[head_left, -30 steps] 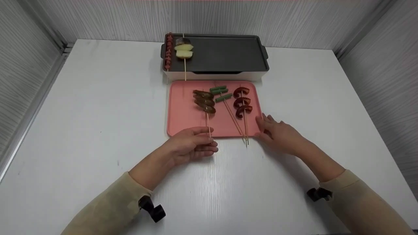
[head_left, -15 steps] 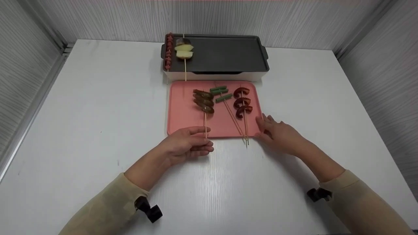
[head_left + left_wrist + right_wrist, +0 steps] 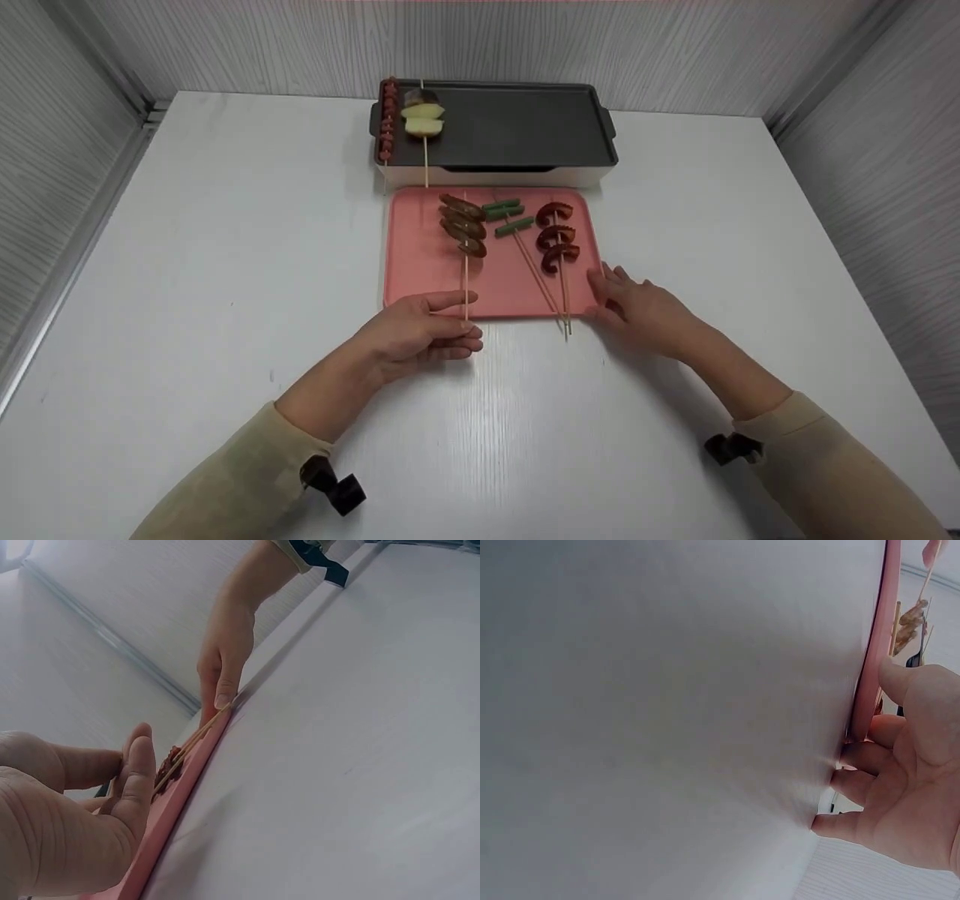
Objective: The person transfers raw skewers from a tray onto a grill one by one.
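In the head view, my left hand [image 3: 412, 334] pinches the bare stick end of a skewer of glossy brown-green oval pieces [image 3: 463, 225], held over the left half of the pink tray [image 3: 420, 277]. A skewer of green cut pieces [image 3: 514, 226] and one of dark red curled pieces [image 3: 557, 236] lie on the tray, their sticks crossing its front edge. My right hand [image 3: 645, 311] grips the tray's front right corner between thumb and forefinger. The right wrist view shows that thumb [image 3: 896, 681] against the tray rim [image 3: 877, 645], with the other fingertips on the table.
Behind the tray stands a grill with a black plate [image 3: 525, 124]. On its left side lie a skewer of small red pieces [image 3: 387, 120] and one of pale yellow wedges [image 3: 424, 118], sticks overhanging the front. Pale panel walls surround the white table [image 3: 247, 247].
My left hand has shifted slightly left with the brown-green skewer, and its pieces have risen a little off the tray, turning more upright. My right hand stays at the corner.
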Available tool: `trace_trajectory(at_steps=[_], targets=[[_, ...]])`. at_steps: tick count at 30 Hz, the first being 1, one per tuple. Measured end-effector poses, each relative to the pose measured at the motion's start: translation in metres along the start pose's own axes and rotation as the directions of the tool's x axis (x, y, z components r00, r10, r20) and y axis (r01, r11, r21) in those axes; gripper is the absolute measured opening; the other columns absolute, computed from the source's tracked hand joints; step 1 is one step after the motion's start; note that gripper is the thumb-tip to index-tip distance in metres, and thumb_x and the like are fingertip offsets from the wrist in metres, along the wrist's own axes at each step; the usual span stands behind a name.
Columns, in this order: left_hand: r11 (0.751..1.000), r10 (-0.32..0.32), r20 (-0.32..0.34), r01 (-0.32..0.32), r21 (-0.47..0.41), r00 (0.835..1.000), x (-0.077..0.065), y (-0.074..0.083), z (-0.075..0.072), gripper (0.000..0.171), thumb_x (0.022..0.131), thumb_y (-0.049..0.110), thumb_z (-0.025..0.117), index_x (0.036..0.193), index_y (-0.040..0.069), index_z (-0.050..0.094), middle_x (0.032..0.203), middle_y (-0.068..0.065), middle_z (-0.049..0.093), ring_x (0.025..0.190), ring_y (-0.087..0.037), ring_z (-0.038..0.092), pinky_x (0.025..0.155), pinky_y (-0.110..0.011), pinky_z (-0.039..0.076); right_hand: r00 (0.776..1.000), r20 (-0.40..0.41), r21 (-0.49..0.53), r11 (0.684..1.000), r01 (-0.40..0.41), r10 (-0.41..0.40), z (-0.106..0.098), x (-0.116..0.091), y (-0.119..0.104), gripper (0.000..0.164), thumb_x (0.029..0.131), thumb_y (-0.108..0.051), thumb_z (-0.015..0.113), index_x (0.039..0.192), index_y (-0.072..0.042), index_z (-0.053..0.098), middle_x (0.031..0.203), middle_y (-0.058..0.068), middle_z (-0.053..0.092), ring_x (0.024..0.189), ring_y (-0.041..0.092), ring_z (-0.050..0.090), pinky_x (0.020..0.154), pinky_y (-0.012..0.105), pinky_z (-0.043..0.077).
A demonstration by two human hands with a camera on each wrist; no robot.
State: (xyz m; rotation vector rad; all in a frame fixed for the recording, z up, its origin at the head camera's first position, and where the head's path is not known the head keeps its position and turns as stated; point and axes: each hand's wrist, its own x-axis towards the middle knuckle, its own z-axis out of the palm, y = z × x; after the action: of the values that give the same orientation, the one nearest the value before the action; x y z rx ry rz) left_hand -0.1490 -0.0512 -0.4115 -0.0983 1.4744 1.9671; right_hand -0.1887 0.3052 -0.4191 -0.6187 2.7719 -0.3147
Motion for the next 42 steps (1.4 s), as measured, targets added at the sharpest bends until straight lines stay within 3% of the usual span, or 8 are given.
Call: trace_trajectory(at_steps=[13,20,30,42], targets=[[0.998,0.029,0.025,-0.030,0.054,0.999,-0.010,0.005,0.000,0.059,0.104,-0.003,0.062,0.160,0.004,0.045,0.097,-0.012,0.078,0.091,-0.021,0.078,0.091,-0.035,0.063,1.000,0.000,0.003,1.000,-0.002,0.002,0.001,0.001,0.001,0.069,0.112,-0.047,0.052,0.165,-0.006,0.034,0.169,0.021,0.030,0.156,0.041,0.028,0.120,0.069,0.028],[0.997,0.035,0.028,-0.037,0.066,0.999,-0.011,0.016,0.004,0.057,0.105,-0.001,0.063,0.159,0.006,0.048,0.098,-0.013,0.078,0.091,-0.020,0.079,0.090,-0.035,0.063,1.000,0.009,0.005,1.000,-0.012,0.012,0.002,0.001,0.002,0.070,0.112,-0.047,0.051,0.166,-0.007,0.032,0.169,0.020,0.029,0.157,0.040,0.028,0.121,0.068,0.028],[0.997,0.057,0.025,-0.058,0.046,0.998,0.000,0.061,0.009,0.054,0.105,-0.002,0.062,0.157,0.010,0.053,0.094,-0.010,0.078,0.088,-0.018,0.078,0.089,-0.033,0.063,1.000,0.009,0.005,1.000,-0.024,0.024,0.001,0.001,0.002,0.070,0.112,-0.047,0.052,0.166,-0.008,0.032,0.169,0.019,0.029,0.157,0.039,0.028,0.121,0.068,0.027],[0.992,0.127,0.006,-0.127,-0.004,0.992,0.039,0.118,0.014,0.054,0.105,-0.005,0.060,0.157,0.008,0.052,0.093,-0.013,0.078,0.084,-0.020,0.078,0.086,-0.032,0.063,1.000,0.004,0.021,1.000,-0.011,0.011,0.001,0.001,0.001,0.069,0.112,-0.042,0.053,0.166,-0.006,0.031,0.171,0.020,0.026,0.157,0.042,0.026,0.121,0.069,0.027]])
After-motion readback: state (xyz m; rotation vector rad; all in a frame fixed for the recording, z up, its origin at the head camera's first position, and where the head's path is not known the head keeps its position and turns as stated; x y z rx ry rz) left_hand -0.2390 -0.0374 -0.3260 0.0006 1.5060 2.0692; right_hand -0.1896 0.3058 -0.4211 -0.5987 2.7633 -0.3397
